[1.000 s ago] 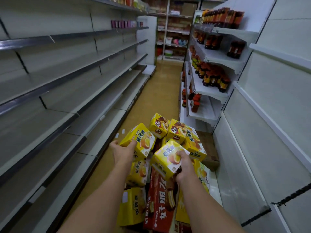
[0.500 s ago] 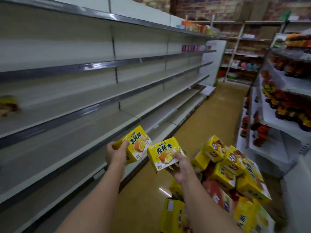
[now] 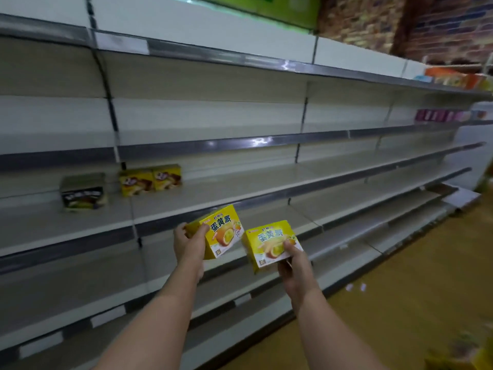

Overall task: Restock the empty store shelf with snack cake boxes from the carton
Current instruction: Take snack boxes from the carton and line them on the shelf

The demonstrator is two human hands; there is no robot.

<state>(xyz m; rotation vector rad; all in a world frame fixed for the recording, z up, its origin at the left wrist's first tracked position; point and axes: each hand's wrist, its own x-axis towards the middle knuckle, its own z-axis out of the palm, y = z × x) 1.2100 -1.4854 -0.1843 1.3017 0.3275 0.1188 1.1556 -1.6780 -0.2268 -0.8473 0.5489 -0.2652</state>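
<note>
Barely begun, judging by the shelves. On the middle shelf: two yellow boxes side by side towards the left, touching, and a darker box just beside them further left (too blurred to read the print). Everything else along that shelf bare as far as the far end; the shelves above and below bare too, apart from some purple packs and orange packs well away at the right end of the higher levels.

In the air, two more on the way. Left hand gripping one yellow box by its left end, thumb over the front edge, fingers wrapped behind. Right hand gripping a second yellow box from below, thumb pressed on the front face, fingers curled underneath. Both boxes held in front of the shelf edge, near each other but not touching, neither yet resting on any shelf.

Carton out of sight here; only a blurred yellow patch at the bottom right corner, perhaps more stock. Left to do, by the look of it: setting these two down, probably beside the first pair, then many more trips to fill the long run of bare shelf.
</note>
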